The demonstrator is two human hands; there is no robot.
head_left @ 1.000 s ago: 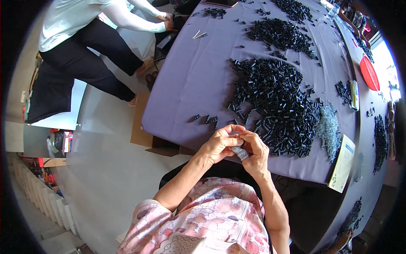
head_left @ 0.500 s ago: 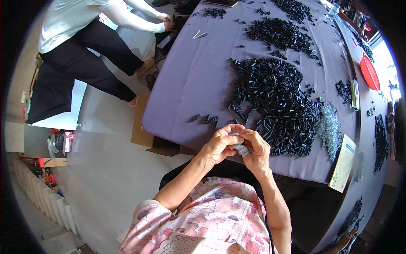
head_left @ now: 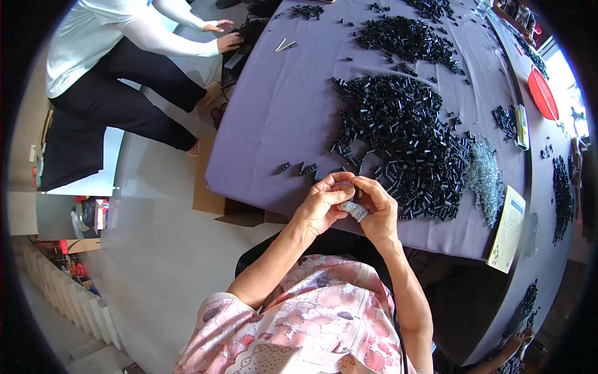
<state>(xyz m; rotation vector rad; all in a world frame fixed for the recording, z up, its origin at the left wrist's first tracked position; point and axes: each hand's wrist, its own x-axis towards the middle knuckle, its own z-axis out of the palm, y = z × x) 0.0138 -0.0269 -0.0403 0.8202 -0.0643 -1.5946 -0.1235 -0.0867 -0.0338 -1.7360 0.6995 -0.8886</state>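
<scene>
My left hand [head_left: 321, 204] and my right hand [head_left: 381, 213] meet above the near edge of the cloth-covered table. Both are closed, fingertips pinched together around a small black part [head_left: 356, 191], mostly hidden by the fingers. Under those fingertips, a clump of small clear pieces [head_left: 355, 210] shows, tucked in my right hand. Just beyond my hands lies a large heap of small black cylindrical parts [head_left: 405, 137]. To its right is a pile of small clear pieces [head_left: 484, 177]. A few loose black parts [head_left: 305, 168] lie left of the heap.
More black heaps [head_left: 408, 40] lie farther along the purple cloth [head_left: 268, 118]. A booklet [head_left: 507, 230] rests at the right edge, with a red basket [head_left: 543, 93] beyond. A cardboard box [head_left: 208, 181] is below the left corner. Another person [head_left: 118, 68] is at the far left.
My hands stay together, with slightly shifted fingers; the clear clump shows more. The view has shifted a little. At the far left, the other person's hands have moved apart.
</scene>
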